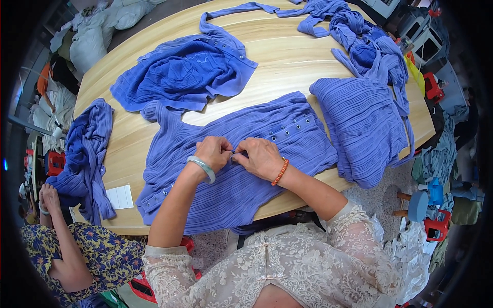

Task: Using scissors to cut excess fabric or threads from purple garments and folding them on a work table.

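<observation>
Left hand: fingers pinching ribbed blue knit garment beneath | right hand: pinching same fabric, fingertips touching left | garment flat on pale wooden table, 2 hands at centre

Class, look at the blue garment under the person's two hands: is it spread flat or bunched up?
Spread flat. The blue garment lies open across the table, with the left hand and right hand pinching its middle.
</observation>
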### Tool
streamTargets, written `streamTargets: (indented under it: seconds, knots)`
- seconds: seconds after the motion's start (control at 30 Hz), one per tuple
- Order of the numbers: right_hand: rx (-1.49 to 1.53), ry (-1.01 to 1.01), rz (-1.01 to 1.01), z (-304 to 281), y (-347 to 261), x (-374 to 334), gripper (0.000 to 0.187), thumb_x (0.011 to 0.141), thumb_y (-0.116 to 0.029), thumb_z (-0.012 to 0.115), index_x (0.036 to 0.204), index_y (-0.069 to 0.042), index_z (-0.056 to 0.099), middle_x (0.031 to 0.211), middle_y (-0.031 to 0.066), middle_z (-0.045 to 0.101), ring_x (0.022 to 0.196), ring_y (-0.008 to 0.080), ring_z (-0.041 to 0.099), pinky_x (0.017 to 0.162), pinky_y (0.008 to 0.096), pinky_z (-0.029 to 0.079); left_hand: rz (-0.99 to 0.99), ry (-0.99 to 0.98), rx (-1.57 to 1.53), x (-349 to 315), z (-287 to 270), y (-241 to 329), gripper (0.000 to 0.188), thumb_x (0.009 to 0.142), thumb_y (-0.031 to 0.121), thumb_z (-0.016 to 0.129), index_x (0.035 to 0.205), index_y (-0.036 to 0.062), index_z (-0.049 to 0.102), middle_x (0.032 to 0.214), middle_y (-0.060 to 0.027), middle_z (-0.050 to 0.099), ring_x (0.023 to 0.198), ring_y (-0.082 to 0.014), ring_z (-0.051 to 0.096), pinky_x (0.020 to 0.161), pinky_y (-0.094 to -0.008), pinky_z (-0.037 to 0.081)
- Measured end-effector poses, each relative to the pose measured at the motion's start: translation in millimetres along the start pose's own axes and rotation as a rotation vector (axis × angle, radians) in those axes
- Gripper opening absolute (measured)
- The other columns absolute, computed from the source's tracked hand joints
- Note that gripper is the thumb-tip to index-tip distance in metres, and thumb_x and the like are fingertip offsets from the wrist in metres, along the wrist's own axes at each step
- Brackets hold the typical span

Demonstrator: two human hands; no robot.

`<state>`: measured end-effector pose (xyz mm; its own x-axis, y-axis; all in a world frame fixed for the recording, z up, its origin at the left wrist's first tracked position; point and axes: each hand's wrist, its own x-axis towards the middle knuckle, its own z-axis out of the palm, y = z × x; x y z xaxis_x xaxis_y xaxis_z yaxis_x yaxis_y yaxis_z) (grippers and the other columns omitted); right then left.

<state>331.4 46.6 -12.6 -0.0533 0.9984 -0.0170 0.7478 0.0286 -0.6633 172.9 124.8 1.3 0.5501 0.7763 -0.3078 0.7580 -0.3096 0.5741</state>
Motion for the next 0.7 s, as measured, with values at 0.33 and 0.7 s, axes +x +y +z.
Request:
streamTargets:
  seconds: [0.33, 0.7]
  knots:
    - [-0.012, 0.008, 0.120, -2.2, -5.0, -1.1, 0.026, 0.079, -0.031, 0.073, 0.084, -0.006, 0.072, 0.079, 0.0155, 0.069, 0.079, 0.0322, 0.067, 0.073, 0.0414, 0.053, -0.091, -0.116, -0.274, 0.3, -1.9, -6.9, 0.011, 0.080, 0.007, 0.065, 0.087, -0.0013, 0.067, 0.067, 0.0013, 0.058, 0.058, -0.0063, 0.047, 0.052, -0.0245, 0.038]
    - [-0.050, 0.069, -0.036, -22.1, 12.8, -34.7, 0.017, 0.084, -0.023, 0.067, 0.092, -0.007, 0.069, 0.089, 0.0094, 0.063, 0.080, 0.0309, 0.065, 0.070, 0.0402, 0.052, -0.059, 0.094, 0.041, -3.2, 7.5, 17.1, 0.018, 0.077, 0.022, 0.071, 0.088, 0.0077, 0.073, 0.081, -0.0092, 0.070, 0.082, -0.0279, 0.062, 0.078, -0.0406, 0.042]
